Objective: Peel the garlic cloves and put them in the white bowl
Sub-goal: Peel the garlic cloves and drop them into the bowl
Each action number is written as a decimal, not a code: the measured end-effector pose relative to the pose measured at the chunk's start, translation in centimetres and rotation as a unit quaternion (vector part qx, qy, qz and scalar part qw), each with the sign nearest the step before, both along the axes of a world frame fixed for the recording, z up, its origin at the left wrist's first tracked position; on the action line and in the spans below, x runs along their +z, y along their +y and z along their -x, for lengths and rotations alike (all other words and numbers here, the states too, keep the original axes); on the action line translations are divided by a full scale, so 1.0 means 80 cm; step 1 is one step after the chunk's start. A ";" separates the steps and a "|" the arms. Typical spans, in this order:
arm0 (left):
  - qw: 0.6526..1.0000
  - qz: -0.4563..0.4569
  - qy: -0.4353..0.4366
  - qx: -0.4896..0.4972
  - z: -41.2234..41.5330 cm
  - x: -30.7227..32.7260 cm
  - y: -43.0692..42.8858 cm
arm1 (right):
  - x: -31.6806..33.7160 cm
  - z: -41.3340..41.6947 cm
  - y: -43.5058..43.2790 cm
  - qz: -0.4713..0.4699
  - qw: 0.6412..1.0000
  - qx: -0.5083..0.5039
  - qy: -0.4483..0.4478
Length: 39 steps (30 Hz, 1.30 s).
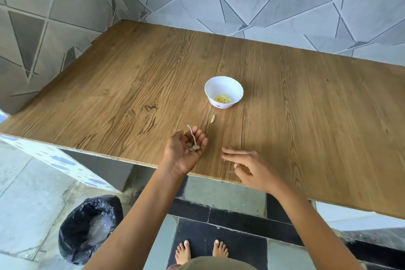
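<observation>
A white bowl with a pink floral base stands mid-table and holds several peeled yellowish garlic cloves. One peeled clove lies on the wood just in front of the bowl. My left hand is turned palm up near the table's front edge, its fingers loosely cupped around a dry garlic stem and bits of skin. My right hand lies low over the table to the right, fingers stretched out leftward, with a small scrap of skin by the thumb.
The wooden table sits against grey tiled walls at the back and left. A bin lined with a black bag stands on the floor at the lower left. My bare feet show below the table's front edge.
</observation>
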<state>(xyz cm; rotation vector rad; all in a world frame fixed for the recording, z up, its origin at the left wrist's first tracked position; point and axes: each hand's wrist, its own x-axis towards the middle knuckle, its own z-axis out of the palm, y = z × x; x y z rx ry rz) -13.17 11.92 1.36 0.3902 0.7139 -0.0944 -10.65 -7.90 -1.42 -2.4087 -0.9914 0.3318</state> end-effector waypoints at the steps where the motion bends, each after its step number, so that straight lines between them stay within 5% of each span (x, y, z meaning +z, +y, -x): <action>1: 1.000 0.000 -0.001 -0.003 -0.002 0.000 -0.002 | 0.002 0.006 -0.007 0.010 1.000 0.001 0.005; 10: 0.999 -0.005 0.001 -0.039 -0.004 0.003 -0.027 | 0.001 0.012 -0.008 0.018 0.999 -0.020 -0.019; 16: 0.999 -0.013 0.006 -0.028 0.003 0.004 -0.022 | -0.012 0.012 -0.006 -0.060 0.991 -0.029 -0.112; 21: 0.999 -0.026 0.014 -0.031 0.011 0.004 -0.024 | -0.030 -0.005 0.009 -0.019 0.985 -0.057 -0.162; 28: 0.998 -0.034 0.036 -0.036 0.007 0.012 -0.035 | 0.042 -0.026 0.043 -0.184 0.978 -0.065 -0.077; 39: 0.999 -0.031 0.020 -0.028 0.002 0.019 -0.028 | 0.040 -0.011 0.090 -0.131 0.969 -0.030 -0.208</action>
